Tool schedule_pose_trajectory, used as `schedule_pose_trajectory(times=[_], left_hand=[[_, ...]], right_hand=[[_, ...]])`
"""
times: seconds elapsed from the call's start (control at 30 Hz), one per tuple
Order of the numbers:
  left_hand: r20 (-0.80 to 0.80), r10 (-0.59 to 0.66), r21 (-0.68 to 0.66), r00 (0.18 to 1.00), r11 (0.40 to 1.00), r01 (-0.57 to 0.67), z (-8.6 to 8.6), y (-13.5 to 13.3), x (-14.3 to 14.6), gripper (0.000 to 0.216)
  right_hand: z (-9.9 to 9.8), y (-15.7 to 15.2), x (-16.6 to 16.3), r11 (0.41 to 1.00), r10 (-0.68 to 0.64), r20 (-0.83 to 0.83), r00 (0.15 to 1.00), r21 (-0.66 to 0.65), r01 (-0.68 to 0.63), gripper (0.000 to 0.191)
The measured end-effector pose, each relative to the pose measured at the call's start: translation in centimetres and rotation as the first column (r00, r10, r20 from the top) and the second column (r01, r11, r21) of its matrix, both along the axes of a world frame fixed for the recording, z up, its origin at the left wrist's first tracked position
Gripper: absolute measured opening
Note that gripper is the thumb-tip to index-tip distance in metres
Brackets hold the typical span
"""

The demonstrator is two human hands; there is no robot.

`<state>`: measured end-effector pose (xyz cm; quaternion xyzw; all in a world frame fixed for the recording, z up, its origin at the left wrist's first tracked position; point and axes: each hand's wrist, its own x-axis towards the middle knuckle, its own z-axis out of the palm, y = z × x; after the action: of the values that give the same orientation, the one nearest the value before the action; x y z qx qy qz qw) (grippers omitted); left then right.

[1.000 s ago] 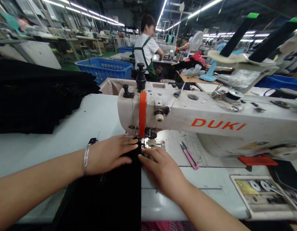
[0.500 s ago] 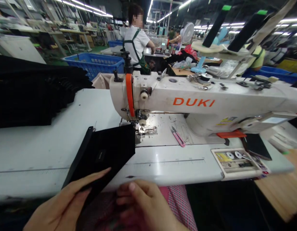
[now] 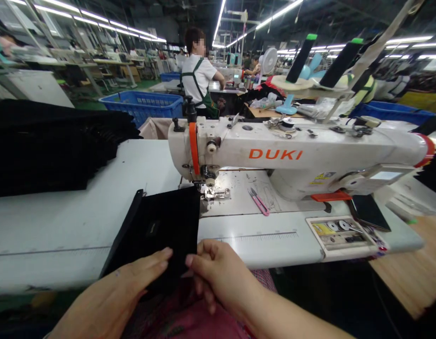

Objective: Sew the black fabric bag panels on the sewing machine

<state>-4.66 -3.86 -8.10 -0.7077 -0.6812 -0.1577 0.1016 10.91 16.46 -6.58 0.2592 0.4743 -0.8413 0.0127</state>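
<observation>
A black fabric piece with a small label lies on the white sewing machine table, its far right corner by the presser foot. My left hand rests flat on its near part, fingers stretched out. At the right edge of the cloth, my right hand pinches it between thumb and curled fingers. The white sewing machine stands just beyond both hands. Pink thread snips lie on the machine bed, right of the needle area.
A stack of black fabric covers the table's far left. A recessed tray with bobbins sits at the right, near a dark flat object. Behind are a blue basket, black thread cones and a person in an apron.
My right hand has moved up and taken hold of the fabric's right edge. My left hand has shifted right and flattened on the cloth. The head view has tilted slightly.
</observation>
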Motion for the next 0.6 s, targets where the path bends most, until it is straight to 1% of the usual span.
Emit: schedule_pose_trajectory(times=[0.07, 0.13, 0.2, 0.27, 0.37, 0.43, 0.5, 0.53, 0.6], left_hand=[[-0.041, -0.089, -0.094, 0.995, 0.992, 0.085, -0.3, 0.2, 0.5, 0.065], [-0.075, -0.154, -0.134, 0.985, 0.981, 0.143, -0.3, 0.7, 1.3, 0.057], [-0.090, -0.151, -0.115, 0.984, 0.983, 0.140, -0.1, 1.4, 2.4, 0.049], [-0.069, -0.115, -0.079, 0.991, 0.991, 0.110, 0.2, 2.0, 3.4, 0.043], [0.039, -0.078, -0.011, 0.996, 0.997, 0.078, 0.3, 2.4, 4.4, 0.039], [0.172, -0.051, 0.037, 0.984, 0.998, 0.046, 0.4, 2.3, 4.5, 0.035], [0.296, -0.032, 0.054, 0.955, 0.998, 0.017, 0.6, 2.2, 4.4, 0.032], [0.333, -0.029, 0.056, 0.943, 0.998, 0.011, 0.7, 2.2, 4.3, 0.031], [0.342, -0.047, 0.042, 0.938, 0.999, 0.034, 1.0, 2.4, 4.3, 0.030]], right_hand=[[-0.8, -1.7, 2.3, 0.996, -0.051, 0.047, 0.998, 0.080, 0.047, 0.032], [-1.5, -2.9, 3.5, 0.985, -0.125, 0.075, 0.989, 0.131, 0.114, 0.034], [-2.1, -3.7, 3.9, 0.979, -0.164, 0.074, 0.984, 0.136, 0.153, 0.034], [-2.4, -3.9, 3.9, 0.980, -0.165, 0.056, 0.985, 0.117, 0.158, 0.034], [-2.7, -3.9, 4.1, 0.986, -0.143, 0.063, 0.988, 0.090, 0.137, 0.037], [-2.9, -3.9, 4.5, 0.989, -0.135, 0.094, 0.986, 0.078, 0.128, 0.040], [-3.1, -3.9, 5.0, 0.993, -0.112, 0.123, 0.986, 0.046, 0.107, 0.040], [-3.1, -3.9, 5.2, 0.996, -0.094, 0.128, 0.987, 0.026, 0.091, 0.041], [-3.1, -4.1, 5.4, 0.998, -0.066, 0.130, 0.989, 0.000, 0.066, 0.041]])
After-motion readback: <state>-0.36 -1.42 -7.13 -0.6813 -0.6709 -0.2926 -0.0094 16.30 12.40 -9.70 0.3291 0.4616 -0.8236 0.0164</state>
